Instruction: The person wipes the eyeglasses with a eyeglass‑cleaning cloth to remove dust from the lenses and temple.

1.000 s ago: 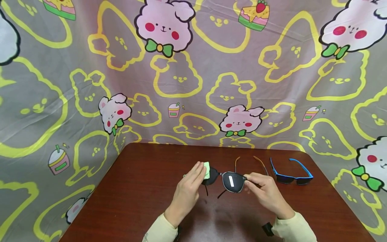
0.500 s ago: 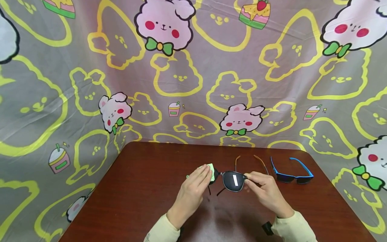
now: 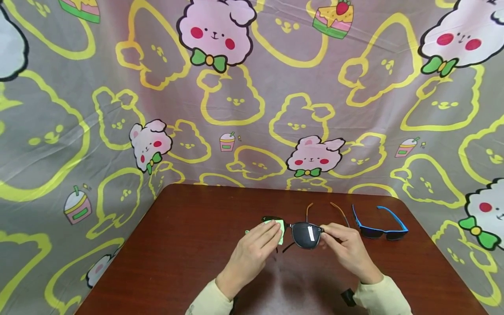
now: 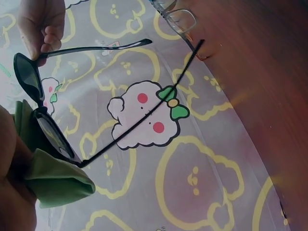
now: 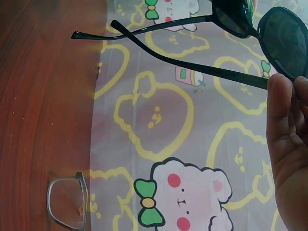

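Observation:
Black sunglasses point(image 3: 305, 236) are held up over the table with their temples unfolded. A white streak of light shows on the lens near my right hand. My right hand point(image 3: 346, 245) pinches them at the hinge on that side, thumb and fingers also seen in the right wrist view. Between my left hand point(image 3: 252, 249) and the other lens lies a light green cloth point(image 3: 280, 232); the hand holds it there with the fingers laid over it. In the left wrist view, the cloth point(image 4: 60, 180) hangs in a fold below the frame. Hand and cloth hide most of that lens.
Blue-framed sunglasses point(image 3: 379, 229) lie at the right of the brown table point(image 3: 189, 227). Behind the held pair, glasses with orange-brown temple tips point(image 3: 339, 212) rest on the table; a clear lens point(image 5: 67, 202) of theirs shows in the right wrist view. A patterned curtain point(image 3: 252, 166) surrounds the table.
My left hand and the cloth have slid right and slightly down across the lens. The frame's upper corner now shows above the fingers. My right hand keeps its hold almost in place.

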Tool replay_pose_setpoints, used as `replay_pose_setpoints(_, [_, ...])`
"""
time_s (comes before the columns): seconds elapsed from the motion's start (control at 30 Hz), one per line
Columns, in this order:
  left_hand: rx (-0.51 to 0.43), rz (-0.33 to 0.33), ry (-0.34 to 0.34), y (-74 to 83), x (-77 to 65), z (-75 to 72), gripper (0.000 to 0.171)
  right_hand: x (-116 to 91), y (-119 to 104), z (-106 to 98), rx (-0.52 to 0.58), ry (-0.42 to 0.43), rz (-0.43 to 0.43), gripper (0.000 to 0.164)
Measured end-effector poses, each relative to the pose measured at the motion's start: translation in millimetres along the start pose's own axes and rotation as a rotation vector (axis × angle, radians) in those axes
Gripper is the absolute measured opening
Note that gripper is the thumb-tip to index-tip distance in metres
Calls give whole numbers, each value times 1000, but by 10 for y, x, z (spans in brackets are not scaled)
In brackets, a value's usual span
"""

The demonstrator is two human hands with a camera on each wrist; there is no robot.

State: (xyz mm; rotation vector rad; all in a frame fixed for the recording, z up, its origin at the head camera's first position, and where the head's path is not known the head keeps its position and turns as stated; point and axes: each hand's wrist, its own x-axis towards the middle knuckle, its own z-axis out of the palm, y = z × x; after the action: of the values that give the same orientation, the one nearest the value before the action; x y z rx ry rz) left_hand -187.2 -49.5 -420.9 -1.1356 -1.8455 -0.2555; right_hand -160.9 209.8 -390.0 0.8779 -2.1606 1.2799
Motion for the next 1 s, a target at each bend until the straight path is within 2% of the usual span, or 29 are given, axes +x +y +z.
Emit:
replay_pose_setpoints(0.2, [13, 29, 12, -50, -67, -34, 36, -19, 28, -45, 21, 4, 16, 25])
replay_pose_setpoints(0.47, [6, -38, -8, -162, -175, -27, 39, -111, 290, -63, 42, 7, 7, 29])
replay_pose_setpoints(0.6, [-12, -87, -55, -207, -200, -31, 51, -58, 105, -71, 23, -2, 14, 27])
replay_pose_setpoints(0.77, [-22, -122, -65, -219, -172, -35, 55, -54, 41, -83, 21, -10, 1, 26])
replay_pose_setpoints(1.0, [-39, -88, -60, -160, -55, -16, 57, -148, 304, -59, 55, -18, -11, 30])
